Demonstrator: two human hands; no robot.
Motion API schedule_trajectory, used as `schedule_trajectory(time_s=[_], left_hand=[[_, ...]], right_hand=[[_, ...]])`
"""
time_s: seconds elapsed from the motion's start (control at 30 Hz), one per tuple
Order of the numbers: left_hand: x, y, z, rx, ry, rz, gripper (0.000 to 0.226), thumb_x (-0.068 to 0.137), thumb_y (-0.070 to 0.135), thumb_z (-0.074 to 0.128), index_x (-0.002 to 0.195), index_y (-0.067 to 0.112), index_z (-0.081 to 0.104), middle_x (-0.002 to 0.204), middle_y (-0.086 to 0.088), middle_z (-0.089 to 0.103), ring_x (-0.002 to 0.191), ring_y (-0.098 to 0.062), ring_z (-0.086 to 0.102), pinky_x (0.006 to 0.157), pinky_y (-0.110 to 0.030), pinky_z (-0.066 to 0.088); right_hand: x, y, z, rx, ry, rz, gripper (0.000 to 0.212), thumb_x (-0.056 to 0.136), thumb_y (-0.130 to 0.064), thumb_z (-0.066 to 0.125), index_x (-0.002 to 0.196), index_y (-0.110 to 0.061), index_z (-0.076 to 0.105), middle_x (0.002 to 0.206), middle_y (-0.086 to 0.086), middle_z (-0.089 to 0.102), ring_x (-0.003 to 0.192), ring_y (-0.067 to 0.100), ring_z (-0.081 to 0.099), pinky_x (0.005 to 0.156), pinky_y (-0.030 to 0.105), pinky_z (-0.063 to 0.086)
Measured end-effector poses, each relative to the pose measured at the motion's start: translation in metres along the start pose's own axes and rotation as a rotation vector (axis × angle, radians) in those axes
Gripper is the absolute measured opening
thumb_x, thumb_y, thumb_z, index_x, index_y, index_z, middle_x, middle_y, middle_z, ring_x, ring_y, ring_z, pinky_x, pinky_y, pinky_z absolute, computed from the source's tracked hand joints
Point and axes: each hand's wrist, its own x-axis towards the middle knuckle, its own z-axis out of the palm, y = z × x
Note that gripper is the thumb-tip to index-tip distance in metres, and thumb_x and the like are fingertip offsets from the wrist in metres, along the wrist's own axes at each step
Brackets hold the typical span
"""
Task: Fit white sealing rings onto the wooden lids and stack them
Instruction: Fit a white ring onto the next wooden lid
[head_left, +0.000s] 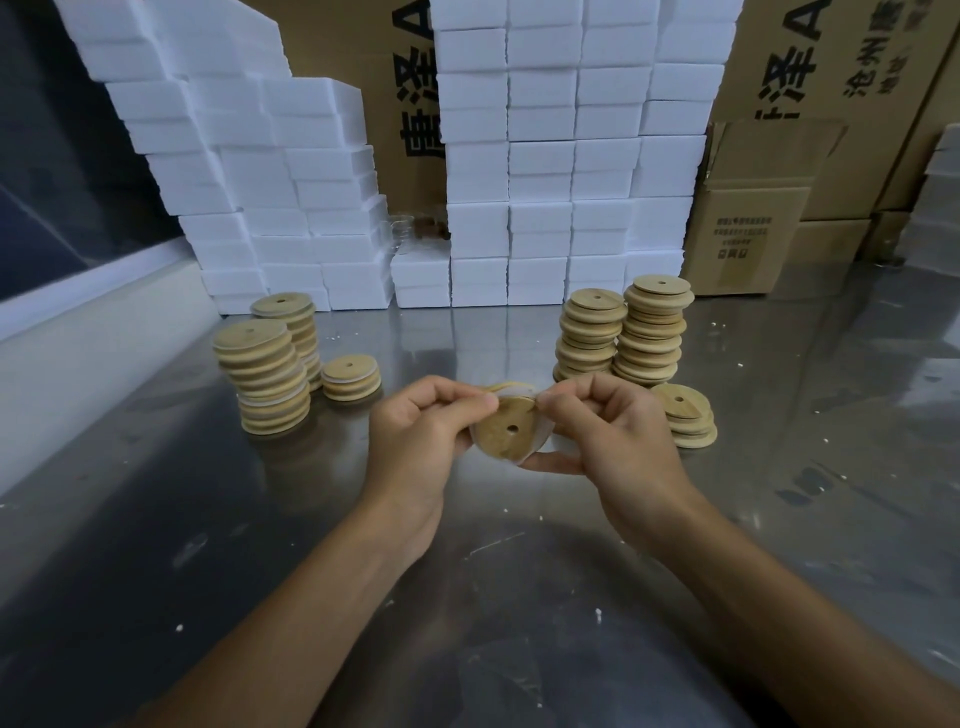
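A round wooden lid (506, 428) with a small centre hole is held up between both hands above the metal table. A white sealing ring (514, 389) is stretched around its rim. My left hand (421, 431) pinches the lid's left edge and the ring. My right hand (602, 426) pinches the ring at the top right, its thumb under the lid. Left of the hands stand stacks of lids with white rings (267, 384), plus a short stack (350, 376). To the right rise two tall stacks of bare lids (623, 332) and a low stack (685, 415).
The steel table (467, 571) is speckled with white crumbs. A wall of white foam boxes (545, 171) lines the back, with cardboard cartons (753, 228) at the right. A pale ledge (78, 332) runs along the left side.
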Motion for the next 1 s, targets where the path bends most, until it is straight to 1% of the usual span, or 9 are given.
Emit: schedule_trajectory(time_s=[0.13, 0.23, 0.33, 0.47, 0.53, 0.6, 0.73, 0.93, 1.0], left_hand=[[0.0, 0.001, -0.001, -0.003, -0.015, -0.009, 0.017, 0.079, -0.007, 0.067, 0.067, 0.005, 0.066, 0.08, -0.018, 0.072, 0.076, -0.021, 0.07, 0.07, -0.026, 0.057], [0.001, -0.001, -0.002, 0.066, -0.051, 0.017, 0.016, 0.08, -0.005, 0.069, 0.07, 0.007, 0.065, 0.076, -0.012, 0.072, 0.075, -0.017, 0.068, 0.072, -0.027, 0.057], [0.002, -0.003, -0.006, 0.25, -0.084, 0.132, 0.018, 0.08, 0.002, 0.074, 0.073, 0.016, 0.065, 0.079, -0.008, 0.073, 0.076, -0.016, 0.068, 0.076, -0.032, 0.056], [0.002, -0.003, -0.008, 0.432, -0.108, 0.309, 0.025, 0.074, 0.004, 0.081, 0.076, 0.021, 0.064, 0.08, 0.0, 0.072, 0.076, -0.013, 0.07, 0.068, -0.022, 0.056], [0.002, -0.003, -0.008, 0.37, -0.086, 0.275, 0.024, 0.074, 0.002, 0.08, 0.076, 0.02, 0.064, 0.08, 0.001, 0.073, 0.075, -0.015, 0.071, 0.068, -0.025, 0.058], [0.002, -0.002, -0.007, 0.235, -0.042, 0.187, 0.022, 0.076, 0.001, 0.078, 0.076, 0.017, 0.062, 0.081, -0.002, 0.074, 0.075, -0.019, 0.072, 0.067, -0.029, 0.059], [0.005, 0.001, -0.007, 0.059, 0.007, 0.063, 0.019, 0.078, -0.001, 0.073, 0.076, 0.011, 0.058, 0.086, -0.013, 0.067, 0.079, -0.027, 0.069, 0.074, -0.044, 0.06], [0.001, -0.003, -0.005, 0.032, -0.032, 0.05, 0.019, 0.076, 0.002, 0.075, 0.078, 0.007, 0.057, 0.087, -0.018, 0.07, 0.081, -0.031, 0.072, 0.073, -0.041, 0.061], [0.003, -0.004, -0.008, 0.064, -0.045, 0.056, 0.02, 0.075, 0.002, 0.076, 0.077, 0.009, 0.058, 0.083, -0.014, 0.071, 0.081, -0.029, 0.072, 0.074, -0.042, 0.06]], right_hand=[[0.0, -0.001, -0.002, 0.011, -0.015, 0.001, 0.019, 0.089, 0.002, 0.064, 0.071, -0.003, 0.064, 0.075, 0.035, 0.059, 0.076, 0.032, 0.068, 0.063, 0.044, 0.061], [0.001, -0.001, -0.004, 0.004, -0.018, 0.011, 0.021, 0.088, 0.004, 0.063, 0.068, -0.003, 0.063, 0.074, 0.027, 0.06, 0.077, 0.034, 0.067, 0.063, 0.046, 0.061], [0.002, -0.001, -0.006, 0.009, -0.049, 0.025, 0.022, 0.088, 0.003, 0.064, 0.068, -0.005, 0.064, 0.076, 0.025, 0.063, 0.079, 0.036, 0.067, 0.066, 0.049, 0.061], [0.001, -0.002, -0.007, -0.009, -0.086, 0.003, 0.01, 0.089, 0.002, 0.064, 0.08, -0.001, 0.065, 0.072, 0.016, 0.068, 0.076, 0.026, 0.07, 0.067, 0.043, 0.062], [-0.001, -0.001, -0.006, -0.027, -0.098, -0.032, 0.003, 0.088, 0.003, 0.066, 0.087, 0.005, 0.064, 0.069, 0.008, 0.07, 0.071, 0.017, 0.071, 0.066, 0.038, 0.062], [-0.001, 0.001, -0.006, -0.021, -0.076, -0.067, 0.009, 0.086, 0.004, 0.068, 0.091, 0.01, 0.064, 0.072, 0.012, 0.071, 0.07, 0.016, 0.071, 0.068, 0.035, 0.063], [0.002, -0.001, -0.009, -0.02, -0.03, -0.151, 0.003, 0.086, 0.004, 0.068, 0.085, 0.007, 0.069, 0.078, 0.016, 0.073, 0.071, 0.017, 0.072, 0.067, 0.029, 0.061], [0.0, 0.005, -0.008, -0.16, -0.062, -0.294, 0.02, 0.078, -0.004, 0.079, 0.094, -0.002, 0.067, 0.086, 0.011, 0.076, 0.077, 0.026, 0.075, 0.067, 0.04, 0.063], [0.001, 0.008, -0.007, -0.199, -0.036, -0.323, 0.017, 0.08, -0.004, 0.078, 0.093, -0.004, 0.068, 0.086, 0.011, 0.076, 0.077, 0.027, 0.075, 0.066, 0.044, 0.063]])
